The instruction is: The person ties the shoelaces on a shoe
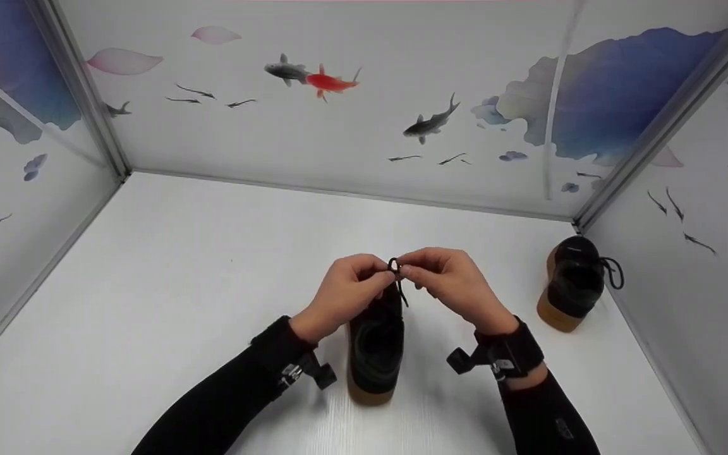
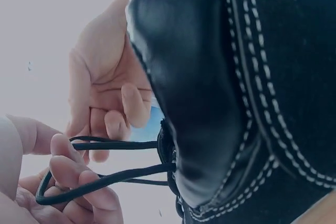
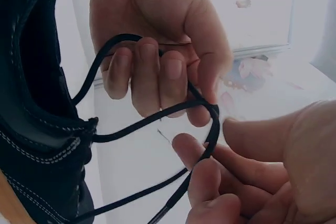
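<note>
A black shoe (image 1: 375, 344) with a tan sole stands at the front middle of the white table, toe pointing away from me. Above its tongue both hands meet on the black lace (image 1: 394, 268). My left hand (image 1: 354, 284) pinches a loop of the lace, and my right hand (image 1: 440, 275) pinches the lace right beside it. In the left wrist view the lace (image 2: 115, 177) runs from the shoe (image 2: 236, 87) round my left hand's fingers (image 2: 73, 174), with my right hand (image 2: 105, 87) behind. In the right wrist view the lace (image 3: 152, 119) curves between my left hand (image 3: 157, 40) and my right hand (image 3: 247, 182).
A second black shoe (image 1: 572, 284) with a tied lace stands at the right, close to the right wall. Painted panels with fish enclose the white table (image 1: 181, 265) on the left, back and right. Black wrist straps with cameras sit on both forearms.
</note>
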The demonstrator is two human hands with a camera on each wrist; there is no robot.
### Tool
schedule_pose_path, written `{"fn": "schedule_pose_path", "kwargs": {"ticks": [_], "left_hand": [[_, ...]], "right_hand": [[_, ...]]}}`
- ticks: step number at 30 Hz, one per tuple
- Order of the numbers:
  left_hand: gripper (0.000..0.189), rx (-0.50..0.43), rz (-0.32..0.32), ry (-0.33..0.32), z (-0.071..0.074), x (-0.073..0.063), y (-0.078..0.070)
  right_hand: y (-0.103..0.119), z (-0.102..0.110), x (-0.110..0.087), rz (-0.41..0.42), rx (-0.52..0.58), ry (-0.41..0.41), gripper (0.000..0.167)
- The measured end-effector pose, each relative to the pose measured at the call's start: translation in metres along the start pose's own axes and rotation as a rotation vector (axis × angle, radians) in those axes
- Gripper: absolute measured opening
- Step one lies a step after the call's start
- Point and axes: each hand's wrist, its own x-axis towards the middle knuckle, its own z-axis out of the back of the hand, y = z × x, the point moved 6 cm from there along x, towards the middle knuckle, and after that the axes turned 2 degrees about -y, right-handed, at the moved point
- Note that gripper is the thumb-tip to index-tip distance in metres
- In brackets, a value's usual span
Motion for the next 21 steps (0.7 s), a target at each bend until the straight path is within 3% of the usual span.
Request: {"fn": "schedule_pose_path", "kwargs": {"ticks": [7,12,21], "left_hand": [[0.017,-0.051,0.059,-0.036,0.005,0.002,0.007],[0.018,-0.045,0.052,-0.052,0.003,0.003,0.01],[0.02,0.07,0.038,-0.107,0.007,0.008,0.013]], "right_hand": [[0.002,0.005,0.0,0.022,-0.181,-0.019,0.01],[0.004,0.004,-0.001,0.037,-0.2,-0.032,0.009],[0.006,0.0,-0.002,0.053,-0.206,-0.01,0.009]]}}
